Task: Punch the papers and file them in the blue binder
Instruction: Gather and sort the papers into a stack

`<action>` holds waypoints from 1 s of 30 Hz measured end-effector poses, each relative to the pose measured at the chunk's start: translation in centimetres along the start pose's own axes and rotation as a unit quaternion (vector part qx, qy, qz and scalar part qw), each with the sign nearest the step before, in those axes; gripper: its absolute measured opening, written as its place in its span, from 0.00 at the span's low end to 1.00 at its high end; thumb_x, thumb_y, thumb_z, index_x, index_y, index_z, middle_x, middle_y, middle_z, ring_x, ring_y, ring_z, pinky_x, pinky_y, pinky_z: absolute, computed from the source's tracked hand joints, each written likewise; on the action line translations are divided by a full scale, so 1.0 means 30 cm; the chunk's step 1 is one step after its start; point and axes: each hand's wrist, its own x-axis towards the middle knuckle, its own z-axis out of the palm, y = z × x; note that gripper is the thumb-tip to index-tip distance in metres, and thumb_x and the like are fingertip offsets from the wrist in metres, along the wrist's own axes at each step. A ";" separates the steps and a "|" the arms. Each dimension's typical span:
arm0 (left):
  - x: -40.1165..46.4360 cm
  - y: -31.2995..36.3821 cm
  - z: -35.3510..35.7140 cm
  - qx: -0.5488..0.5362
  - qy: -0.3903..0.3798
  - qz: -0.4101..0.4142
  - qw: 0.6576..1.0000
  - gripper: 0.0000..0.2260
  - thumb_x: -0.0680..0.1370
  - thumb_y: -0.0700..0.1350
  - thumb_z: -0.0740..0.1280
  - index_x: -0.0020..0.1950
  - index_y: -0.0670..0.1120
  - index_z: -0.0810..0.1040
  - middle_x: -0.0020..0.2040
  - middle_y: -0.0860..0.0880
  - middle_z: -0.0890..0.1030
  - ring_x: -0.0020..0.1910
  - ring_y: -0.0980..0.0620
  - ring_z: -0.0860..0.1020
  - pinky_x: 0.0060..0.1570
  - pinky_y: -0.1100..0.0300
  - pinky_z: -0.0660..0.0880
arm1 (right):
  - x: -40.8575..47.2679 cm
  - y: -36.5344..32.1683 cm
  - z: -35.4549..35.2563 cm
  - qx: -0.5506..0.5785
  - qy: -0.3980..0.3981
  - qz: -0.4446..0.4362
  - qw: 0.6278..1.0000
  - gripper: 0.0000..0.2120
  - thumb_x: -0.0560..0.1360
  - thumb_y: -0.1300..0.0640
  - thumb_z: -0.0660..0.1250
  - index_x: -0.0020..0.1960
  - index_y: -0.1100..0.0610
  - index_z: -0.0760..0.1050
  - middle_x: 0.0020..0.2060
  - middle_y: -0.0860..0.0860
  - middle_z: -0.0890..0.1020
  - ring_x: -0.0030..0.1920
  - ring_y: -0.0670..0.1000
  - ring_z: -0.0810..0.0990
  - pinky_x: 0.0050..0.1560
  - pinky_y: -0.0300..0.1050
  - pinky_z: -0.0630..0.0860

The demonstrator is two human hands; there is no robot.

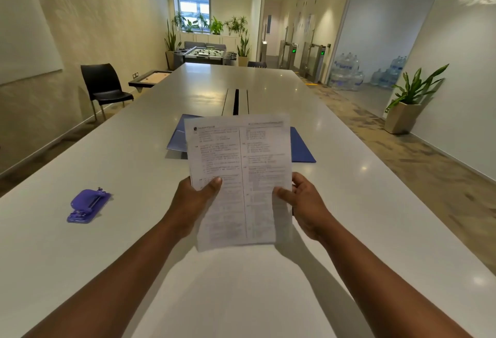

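Papers (pixel 239 176): white sheets, two columns of small printed text with a vertical rule down the middle; print too blurred to read. Looked like a thin stack, sheet count couldn't be told. Held up off the white table (pixel 349 217), upright and facing the camera, tilted slightly.

Counts: one blue binder (pixel 302 149), one purple hole punch (pixel 87 206), two hands on the papers.

Grip: left hand (pixel 194 200) pinched the left edge of the papers in their lower half, thumb on the front face, fingers behind. Right hand (pixel 303 203) pinched the right edge at about the same height, thumb on front, fingers curled behind. Top half of the papers stood free above both hands, the bottom edge hung below them.

Binder lay flat on the table beyond the papers, mostly hidden by them, its blue corners showing on either side. Punch sat on the table well to the left of the left hand, apart from everything.
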 end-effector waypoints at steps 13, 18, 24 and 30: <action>0.020 0.000 0.052 0.004 0.087 0.104 0.991 0.14 0.76 0.43 0.75 0.59 0.44 0.79 0.54 0.51 0.86 0.51 0.50 0.86 0.45 0.59 0.83 | -0.019 -0.018 -0.013 -0.051 -0.010 -0.056 0.997 0.17 0.79 0.67 0.67 0.64 0.53 0.77 0.58 0.49 0.86 0.58 0.52 0.84 0.61 0.58 0.82; 0.017 0.002 0.059 0.016 0.079 0.116 0.990 0.12 0.80 0.46 0.71 0.60 0.43 0.77 0.55 0.49 0.86 0.50 0.49 0.86 0.46 0.54 0.84 | -0.017 -0.019 -0.019 -0.041 -0.011 -0.057 0.997 0.14 0.78 0.67 0.70 0.62 0.57 0.81 0.56 0.50 0.87 0.57 0.54 0.86 0.60 0.60 0.82; 0.017 -0.014 0.050 0.036 0.048 0.107 0.992 0.11 0.83 0.48 0.67 0.63 0.46 0.77 0.57 0.50 0.85 0.54 0.49 0.85 0.51 0.54 0.83 | -0.022 -0.003 -0.024 -0.038 -0.006 -0.055 0.998 0.13 0.77 0.69 0.70 0.58 0.58 0.84 0.54 0.53 0.87 0.56 0.56 0.85 0.62 0.62 0.81; 0.015 0.002 0.045 0.045 0.041 0.110 0.992 0.09 0.83 0.46 0.66 0.62 0.48 0.74 0.58 0.51 0.84 0.54 0.50 0.85 0.50 0.55 0.83 | -0.021 -0.024 -0.017 -0.030 -0.010 -0.060 0.998 0.13 0.78 0.67 0.69 0.59 0.56 0.83 0.55 0.52 0.87 0.57 0.57 0.85 0.58 0.62 0.82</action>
